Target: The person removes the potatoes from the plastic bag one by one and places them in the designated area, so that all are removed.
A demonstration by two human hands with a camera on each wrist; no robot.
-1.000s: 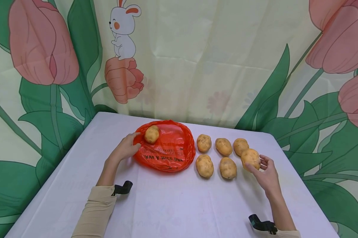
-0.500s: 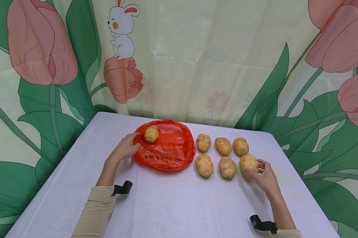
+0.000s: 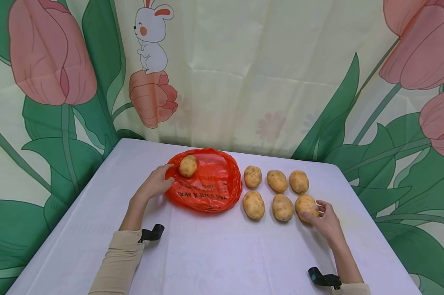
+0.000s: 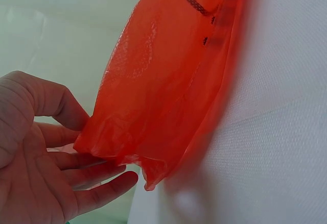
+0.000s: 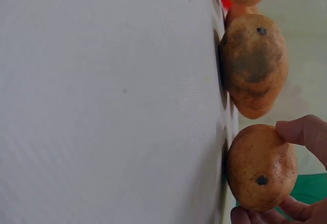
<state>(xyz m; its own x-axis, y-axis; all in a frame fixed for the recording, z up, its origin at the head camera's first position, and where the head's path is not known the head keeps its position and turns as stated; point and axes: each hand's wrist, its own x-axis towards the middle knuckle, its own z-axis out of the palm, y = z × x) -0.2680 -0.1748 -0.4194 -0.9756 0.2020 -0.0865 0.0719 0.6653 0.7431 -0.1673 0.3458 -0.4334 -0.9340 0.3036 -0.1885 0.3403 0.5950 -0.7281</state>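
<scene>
My left hand [image 3: 156,182] pinches the left rim of a red plastic bag [image 3: 211,174], thumb on one side and fingers on the other; the left wrist view shows the thin film of the bag [image 4: 158,81] close up. One potato [image 3: 188,166] lies on the bag near those fingertips. At the right end of the front row, my right hand [image 3: 328,223] grips another potato [image 3: 306,208] between thumb and fingers. The right wrist view shows this held potato [image 5: 261,168] down at the white cloth, with a dark spot on its skin.
Between bag and right hand, more potatoes stand in two rows: a front pair, with one potato [image 3: 282,207] nearest the held one, and a back row ending in a potato [image 3: 299,182]. A white cloth [image 3: 214,254] covers the table. Behind hangs a tulip-printed curtain [image 3: 236,102].
My right hand has brought its potato down and toward me, from overlapping the back potato to the end of the front row. My left hand has stayed at the bag's rim.
</scene>
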